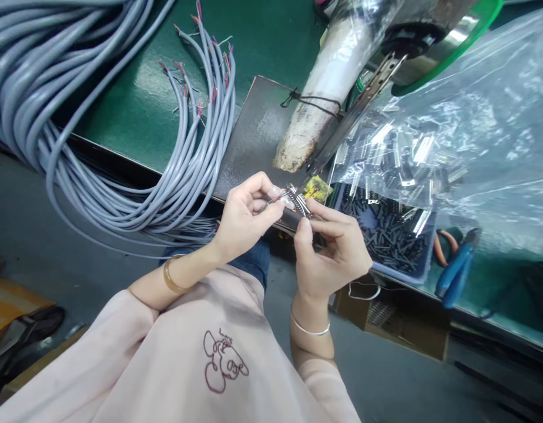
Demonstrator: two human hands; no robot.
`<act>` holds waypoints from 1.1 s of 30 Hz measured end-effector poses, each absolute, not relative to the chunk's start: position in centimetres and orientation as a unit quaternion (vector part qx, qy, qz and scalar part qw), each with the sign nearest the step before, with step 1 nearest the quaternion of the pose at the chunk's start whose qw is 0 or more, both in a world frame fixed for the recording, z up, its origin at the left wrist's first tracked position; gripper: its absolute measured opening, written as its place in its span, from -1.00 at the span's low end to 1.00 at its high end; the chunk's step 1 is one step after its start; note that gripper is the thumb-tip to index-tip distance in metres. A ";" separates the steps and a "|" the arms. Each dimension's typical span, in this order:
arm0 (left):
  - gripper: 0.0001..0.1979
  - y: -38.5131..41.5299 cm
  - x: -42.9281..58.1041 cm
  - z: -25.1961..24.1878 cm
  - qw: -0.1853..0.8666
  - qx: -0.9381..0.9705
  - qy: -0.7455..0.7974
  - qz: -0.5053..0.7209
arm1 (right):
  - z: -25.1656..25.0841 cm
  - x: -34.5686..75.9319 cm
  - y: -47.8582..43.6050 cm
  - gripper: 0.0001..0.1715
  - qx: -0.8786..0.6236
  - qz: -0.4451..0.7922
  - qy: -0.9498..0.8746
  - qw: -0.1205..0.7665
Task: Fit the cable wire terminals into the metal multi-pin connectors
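One small connector (300, 203) was held in the air between the two hands, just over the near edge of a dark plate (254, 132). Thin coloured wires (278, 197) ran to it from the left; their number could not be made out, since fingers covered part of them. The left hand (247, 217) had its grip pinched on these wires, thumb against fingertips. The right hand (335, 249) had its grip closed on the connector's right end, between thumb and forefinger, so that end was partly hidden.

Just beyond the connector was one yellow pad (319, 187), partly covered. Above it slanted one metal arm (364, 106), its lower tip hard to make out, and one whitish wrapped tube (319, 97) tied with dark cord; the tube's upper end was cut off by the frame.

To the right, one blue tray (423, 275) held black pieces too many to count, and a clear bag (487, 164) of metal parts covered its far side. Beside the tray lay one blue-handled tool (457, 267). To the left, grey cables (46, 100), too many and too overlapped to count, hung over the edge of the green table (126, 106) and ran out of frame.
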State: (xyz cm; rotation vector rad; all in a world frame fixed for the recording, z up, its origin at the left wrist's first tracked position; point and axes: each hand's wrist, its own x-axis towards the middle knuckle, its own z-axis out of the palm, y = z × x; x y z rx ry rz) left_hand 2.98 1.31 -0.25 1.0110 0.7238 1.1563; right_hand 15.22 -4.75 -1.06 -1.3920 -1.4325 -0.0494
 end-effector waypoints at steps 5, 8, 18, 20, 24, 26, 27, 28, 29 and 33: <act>-0.76 1.2 3.4 -0.4 0.635 0.457 0.327 0.531 | -0.9 15.0 -4.3 -0.84 -0.571 -0.074 -0.623 0.530; -0.78 1.1 3.5 -0.3 0.627 0.460 0.327 0.537 | -0.6 14.9 -4.3 -0.84 -0.572 -0.088 -0.626 0.524; -0.79 0.9 3.4 -0.5 0.628 0.466 0.350 0.515 | -1.1 15.0 -4.7 -0.86 -0.565 -0.138 -0.658 0.479; -0.79 0.8 3.3 -0.6 0.631 0.466 0.350 0.512 | -1.3 15.1 -4.9 -0.86 -0.566 -0.146 -0.662 0.470; -0.82 0.4 3.0 -0.5 0.641 0.463 0.340 0.509 | -1.1 15.2 -5.2 -0.84 -0.568 -0.142 -0.648 0.487; -0.81 0.2 2.7 -0.5 0.653 0.459 0.335 0.501 | -0.8 15.2 -5.4 -0.85 -0.593 -0.088 -0.625 0.500; -0.79 0.1 2.6 -0.5 0.661 0.457 0.330 0.495 | -0.6 15.2 -5.5 -0.86 -0.611 -0.043 -0.608 0.505; -0.77 0.1 2.4 -0.5 0.672 0.454 0.324 0.487 | -0.3 15.1 -5.7 -0.88 -0.627 0.003 -0.585 0.514; -0.78 0.0 2.2 -0.5 0.685 0.450 0.316 0.479 | 0.0 15.1 -5.8 -0.89 -0.638 0.041 -0.558 0.528; -0.86 -0.1 1.7 -0.8 0.737 0.424 0.295 0.436 | 1.2 14.7 -6.6 -0.90 -0.625 0.016 -0.466 0.626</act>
